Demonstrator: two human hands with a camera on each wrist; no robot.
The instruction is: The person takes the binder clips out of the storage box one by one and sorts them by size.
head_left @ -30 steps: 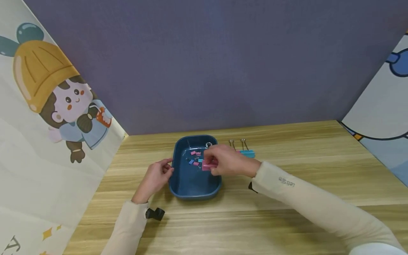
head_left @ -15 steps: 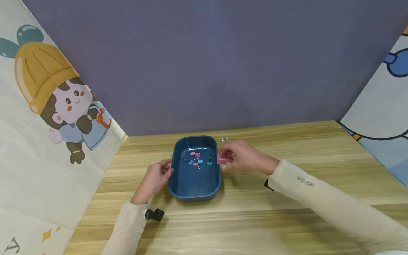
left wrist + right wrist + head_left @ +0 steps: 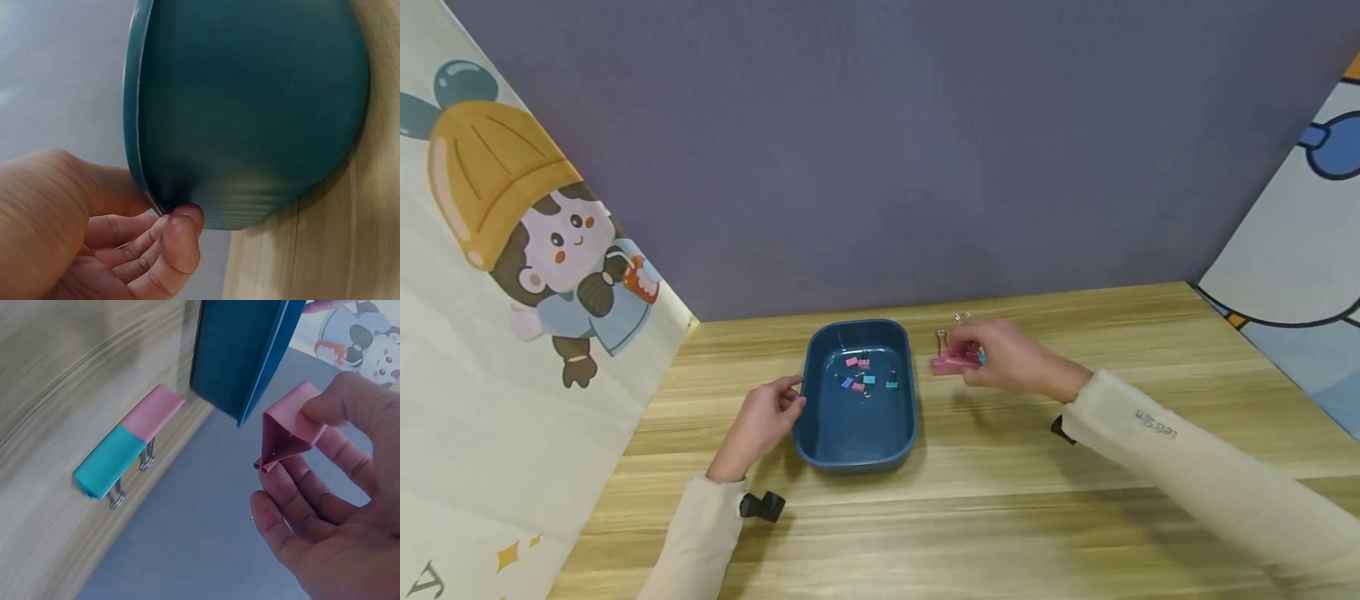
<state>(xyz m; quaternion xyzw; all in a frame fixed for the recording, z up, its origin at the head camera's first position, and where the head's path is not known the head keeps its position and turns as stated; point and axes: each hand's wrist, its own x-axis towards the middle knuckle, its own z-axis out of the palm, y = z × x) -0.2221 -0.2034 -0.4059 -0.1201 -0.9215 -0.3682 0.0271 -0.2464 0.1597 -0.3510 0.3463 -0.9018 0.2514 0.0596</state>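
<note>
My left hand (image 3: 763, 421) pinches the rim of a dark blue tray (image 3: 855, 465) on its left side; the left wrist view shows thumb and fingertips at the tray's edge. My right hand (image 3: 1003, 358) holds a large pink binder clip (image 3: 290, 422) between thumb and fingers, to the right of the tray. Below it, on the table, a large teal binder clip (image 3: 109, 462) and another large pink binder clip (image 3: 153, 412) lie end to end, wire handles toward the back. In the head view, the right hand mostly covers this pair.
Inside the tray are several small binder clips, including a blue clip (image 3: 847, 383), a pink clip (image 3: 852, 362) and a teal clip (image 3: 891, 385). A purple-grey panel (image 3: 880, 167) rises behind the wooden table (image 3: 1000, 517). Printed cartoon sheets flank both sides.
My right hand has moved right, from over the tray to above the large clips on the table, carrying the pink binder clip with it. The left hand stays at the tray's rim.
</note>
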